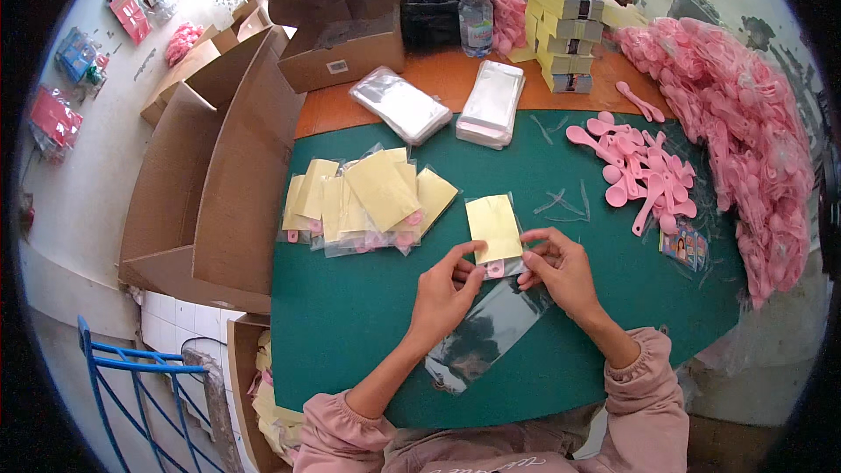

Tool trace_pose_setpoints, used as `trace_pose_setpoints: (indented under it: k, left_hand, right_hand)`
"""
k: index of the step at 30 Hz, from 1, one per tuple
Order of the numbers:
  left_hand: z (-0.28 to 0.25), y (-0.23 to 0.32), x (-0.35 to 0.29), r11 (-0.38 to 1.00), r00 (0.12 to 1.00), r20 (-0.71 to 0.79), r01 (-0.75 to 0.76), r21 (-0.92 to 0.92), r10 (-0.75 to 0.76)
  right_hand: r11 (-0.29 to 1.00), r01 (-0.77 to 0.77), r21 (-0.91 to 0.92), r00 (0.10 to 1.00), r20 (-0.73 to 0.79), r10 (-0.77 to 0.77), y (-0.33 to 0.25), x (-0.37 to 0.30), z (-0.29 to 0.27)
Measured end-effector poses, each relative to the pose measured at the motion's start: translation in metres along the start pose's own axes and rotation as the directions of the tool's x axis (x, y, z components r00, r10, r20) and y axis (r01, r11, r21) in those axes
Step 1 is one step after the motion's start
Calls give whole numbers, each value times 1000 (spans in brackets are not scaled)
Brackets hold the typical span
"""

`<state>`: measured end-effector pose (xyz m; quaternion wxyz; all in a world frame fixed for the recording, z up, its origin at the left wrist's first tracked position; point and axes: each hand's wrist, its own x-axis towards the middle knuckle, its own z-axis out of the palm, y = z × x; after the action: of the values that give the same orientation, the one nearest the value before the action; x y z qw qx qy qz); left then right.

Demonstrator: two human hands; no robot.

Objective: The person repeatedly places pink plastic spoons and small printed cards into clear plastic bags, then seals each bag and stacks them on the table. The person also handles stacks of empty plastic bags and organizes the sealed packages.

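Where the green mat (350, 359) ends at left: an open cardboard carton (241, 175) stands beside it.
Packet pile (383, 194): clear bags holding yellow cards overlap on the mat's left part; pink ends show at the lower edges.
Bag stacks: two piles of clear bags (401, 105) lie behind, at the mat's rear edge.
Left hand (445, 293): thumb and fingers pinch the card packet at its lower left.
Clear bag (486, 337): flat on the mat, below the packet and between the forearms.
Card packet (493, 223): at mid-mat between both hands; yellow face up, pink end below.
Right hand (565, 278): slightly apart from the left, fingers closed on the packet's right edge.
Card stack (563, 35): banded bundles, piled behind the mat.
Pink spoons (646, 166): loose heap at right, a printed card (685, 245) just beside.
Spoon sack (745, 131): bulky, transparent, along the far right.
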<state>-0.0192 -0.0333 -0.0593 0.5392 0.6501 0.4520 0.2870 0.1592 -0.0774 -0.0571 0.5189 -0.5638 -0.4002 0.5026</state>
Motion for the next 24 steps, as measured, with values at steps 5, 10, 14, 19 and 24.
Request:
trace_pose_setpoints:
  k: [5,10,14,19,24]
  left_hand:
    - [4,1,-2,998,999,-25,-35,58,36]
    - [0,-8,5,974,985,-13,-171,-146,171]
    - [-47,21,8,962,950,-184,-266,-54,252]
    - [-122,35,19,844,934,-193,-165,510,299]
    - [-81,30,16,499,693,-324,-61,864,644]
  right_hand:
    - [997,17,-72,998,55,-13,2,-2,-3]
    - [996,-54,73,983,179,40,-17,-8,3]
    - [733,397,-552,914,308,-263,-49,-17,-25]
    - [439,2,-898,848,-231,-477,-33,-33,-140]
    - [468,-47,-882,811,-307,-498,-26,-20,-163]
